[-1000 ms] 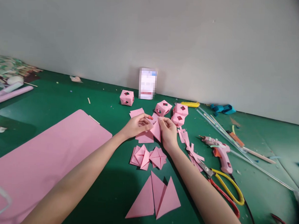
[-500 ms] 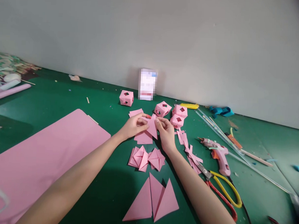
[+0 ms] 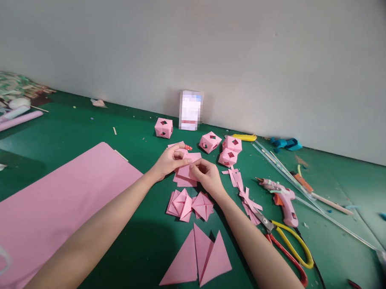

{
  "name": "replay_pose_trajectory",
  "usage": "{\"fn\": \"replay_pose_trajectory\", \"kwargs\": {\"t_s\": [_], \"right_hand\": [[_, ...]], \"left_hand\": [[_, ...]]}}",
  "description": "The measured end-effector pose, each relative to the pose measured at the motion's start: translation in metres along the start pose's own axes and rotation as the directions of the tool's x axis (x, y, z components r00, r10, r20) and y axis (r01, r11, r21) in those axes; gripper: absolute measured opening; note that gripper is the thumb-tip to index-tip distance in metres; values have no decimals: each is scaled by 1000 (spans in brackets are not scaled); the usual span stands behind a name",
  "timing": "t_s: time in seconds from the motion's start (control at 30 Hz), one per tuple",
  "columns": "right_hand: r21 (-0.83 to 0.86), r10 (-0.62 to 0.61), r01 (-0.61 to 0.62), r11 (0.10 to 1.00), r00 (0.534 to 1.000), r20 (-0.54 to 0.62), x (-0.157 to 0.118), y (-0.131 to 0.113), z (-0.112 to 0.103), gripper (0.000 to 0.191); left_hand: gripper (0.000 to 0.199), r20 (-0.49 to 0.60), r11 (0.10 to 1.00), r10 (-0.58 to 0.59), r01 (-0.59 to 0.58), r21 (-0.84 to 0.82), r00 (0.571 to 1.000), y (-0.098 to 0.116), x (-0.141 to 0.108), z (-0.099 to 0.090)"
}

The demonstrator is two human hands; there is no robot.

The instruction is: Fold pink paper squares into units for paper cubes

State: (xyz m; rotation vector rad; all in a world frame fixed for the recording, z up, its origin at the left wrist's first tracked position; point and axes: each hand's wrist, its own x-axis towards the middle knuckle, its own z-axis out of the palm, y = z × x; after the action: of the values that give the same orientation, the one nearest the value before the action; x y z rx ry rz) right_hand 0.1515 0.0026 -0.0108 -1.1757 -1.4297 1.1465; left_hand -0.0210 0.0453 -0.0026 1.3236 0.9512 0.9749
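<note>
Between both hands is a small pink paper piece (image 3: 192, 159), held above several loose pink paper pieces (image 3: 185, 181). My left hand (image 3: 168, 162) pinches its left side with the thumb and fingers. At its right edge, my right hand (image 3: 207, 175) grips the paper with closed fingertips. Closer to me lie folded pink paper pieces (image 3: 181, 204) and another folded cluster (image 3: 203, 206). Nearest are large pink paper triangles (image 3: 183, 261). Beyond the hands stand pink paper boxes with diamond cut-outs, one at the left (image 3: 164, 128) and one near the middle (image 3: 210, 142).
A large pink sheet (image 3: 65, 203) covers the left side. On the right are scissors (image 3: 292, 244), paper scraps (image 3: 246, 198), a glue gun (image 3: 282, 197), glue sticks (image 3: 284, 170) and a yellow cutter (image 3: 244, 137). A blurred upright panel (image 3: 190, 111) leans on the wall.
The held paper has turned from a downward-pointing triangle to a flatter shape. My right hand has shifted left and slightly down, closer to my left hand.
</note>
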Motion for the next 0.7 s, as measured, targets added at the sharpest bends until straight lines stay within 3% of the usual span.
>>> {"fn": "replay_pose_trajectory", "kwargs": {"t_s": [0.2, 0.4, 0.7], "right_hand": [[-37, 12, -12, 999, 1000, -10, -1, -5, 1, 17], [24, 12, -13, 1000, 1000, 2, 0, -3, -1, 15], [53, 6, -5, 999, 1000, -9, 0, 0, -1, 16]], "left_hand": [[58, -68, 999, -30, 27, -39, 997, 4, -2, 0], [54, -133, 977, -42, 13, -212, 990, 0, -1, -1], [54, -136, 978, -43, 14, -207, 990, -4, 1, -3]]}}
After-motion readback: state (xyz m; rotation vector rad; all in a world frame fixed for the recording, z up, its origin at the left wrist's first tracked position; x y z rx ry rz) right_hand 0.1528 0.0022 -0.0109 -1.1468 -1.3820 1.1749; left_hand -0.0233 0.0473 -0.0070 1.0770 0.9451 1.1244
